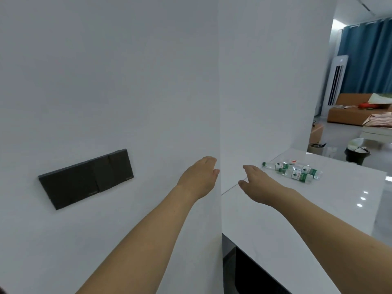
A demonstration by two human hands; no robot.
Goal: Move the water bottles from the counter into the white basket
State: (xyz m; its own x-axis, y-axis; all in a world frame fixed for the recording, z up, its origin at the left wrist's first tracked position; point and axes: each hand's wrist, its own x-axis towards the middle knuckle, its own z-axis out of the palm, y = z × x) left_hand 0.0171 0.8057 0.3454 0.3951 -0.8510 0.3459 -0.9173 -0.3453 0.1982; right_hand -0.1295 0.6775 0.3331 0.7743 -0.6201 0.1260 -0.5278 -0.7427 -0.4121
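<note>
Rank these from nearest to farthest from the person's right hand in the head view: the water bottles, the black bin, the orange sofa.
From the right hand:
1. Water bottles, lying on the white counter just beyond the fingertips.
2. Black bin, on the floor past the counter's far edge.
3. Orange sofa, across the room by the blue curtain.

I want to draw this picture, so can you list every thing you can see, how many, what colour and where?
water bottles: three or four, hard to count, clear with green labels, one with red, lying on the counter
counter: one, glossy white, right
switch panel: one, black, on the left wall
curtain: one, blue, far right
sofa: one, orange-brown, far room
air conditioner: one, white, standing beside the curtain
white basket: not in view
left hand: empty, open, by the wall corner
right hand: empty, open, reaching towards the bottles
</note>
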